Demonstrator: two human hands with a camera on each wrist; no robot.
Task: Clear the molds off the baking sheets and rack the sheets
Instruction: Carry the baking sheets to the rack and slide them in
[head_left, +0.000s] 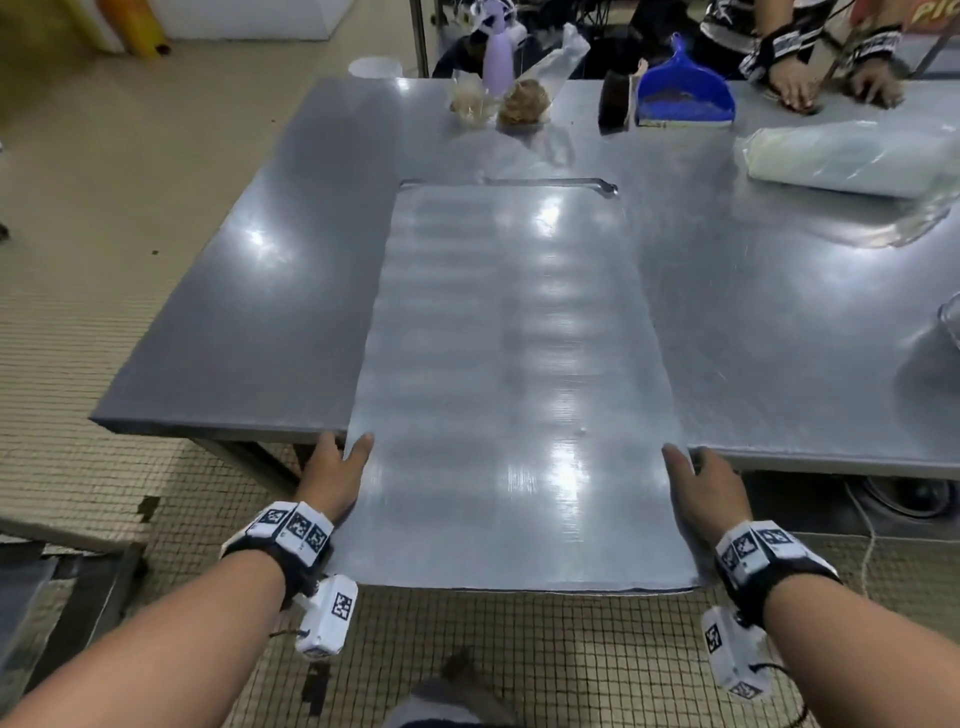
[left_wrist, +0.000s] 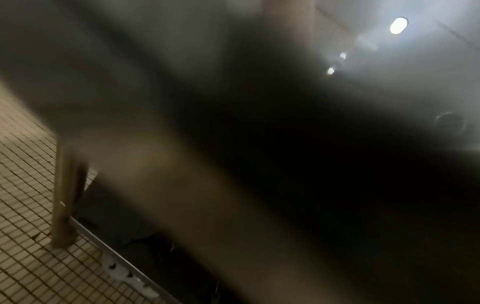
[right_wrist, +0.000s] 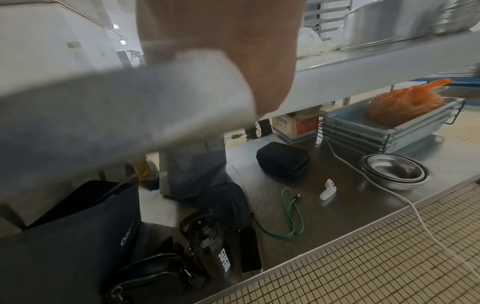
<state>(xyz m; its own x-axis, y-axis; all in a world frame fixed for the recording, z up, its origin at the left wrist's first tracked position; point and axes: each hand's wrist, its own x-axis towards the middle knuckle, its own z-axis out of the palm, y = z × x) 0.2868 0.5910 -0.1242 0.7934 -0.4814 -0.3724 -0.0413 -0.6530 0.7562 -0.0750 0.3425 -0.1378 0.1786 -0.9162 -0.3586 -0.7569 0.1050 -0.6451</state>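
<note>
A long bare metal baking sheet lies lengthwise on the steel table, its near end sticking out past the table's front edge. No molds show on it. My left hand grips its left edge near the front, thumb on top and fingers underneath. My right hand grips the right edge the same way. In the right wrist view the sheet's edge crosses blurred under my palm. The left wrist view is dark and blurred and shows only a table leg and tiled floor.
At the table's far end stand a blue dustpan, a lilac bottle, bagged pastries and a plastic-wrapped bundle. Another person's hands rest there. The lower shelf holds bags, a bottle, steel bowls and stacked trays.
</note>
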